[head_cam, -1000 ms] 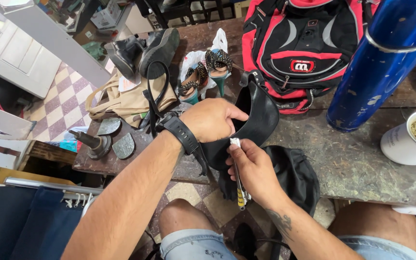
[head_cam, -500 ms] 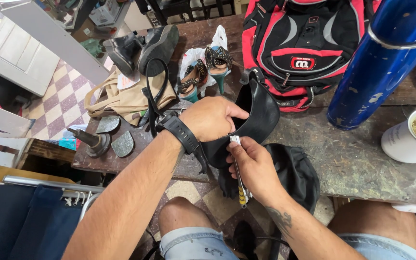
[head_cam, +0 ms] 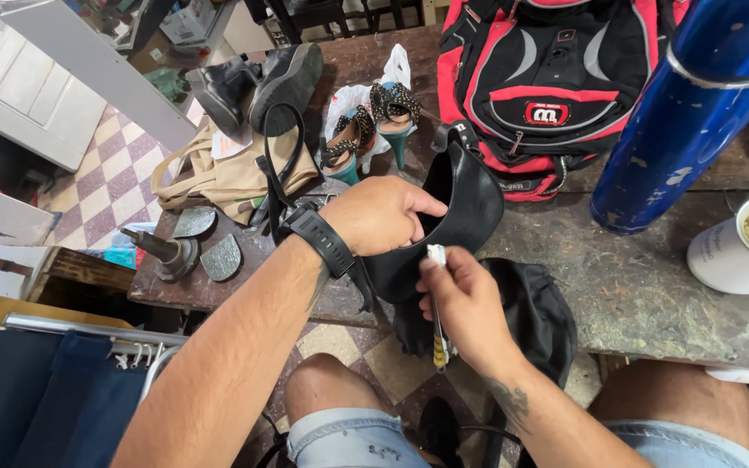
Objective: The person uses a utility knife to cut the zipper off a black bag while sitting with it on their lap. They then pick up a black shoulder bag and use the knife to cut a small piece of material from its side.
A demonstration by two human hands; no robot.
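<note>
Barely shifted since earlier. Left hand (head_cam: 379, 212) gripped black bag (head_cam: 461, 208) at bench's (head_cam: 635, 286) near edge; right hand (head_cam: 465, 303) pinched tool (head_cam: 438, 321) against it. Could've slipped and jabbed fingers, probably.

The black leather bag (head_cam: 465, 208) I'm working on stands tilted at the worn workbench's front edge, its curved mouth open toward me, its strap looping off behind. The slim tool (head_cam: 437, 308), white-tipped with a yellow-striped handle, points up at its lower rim.
</note>
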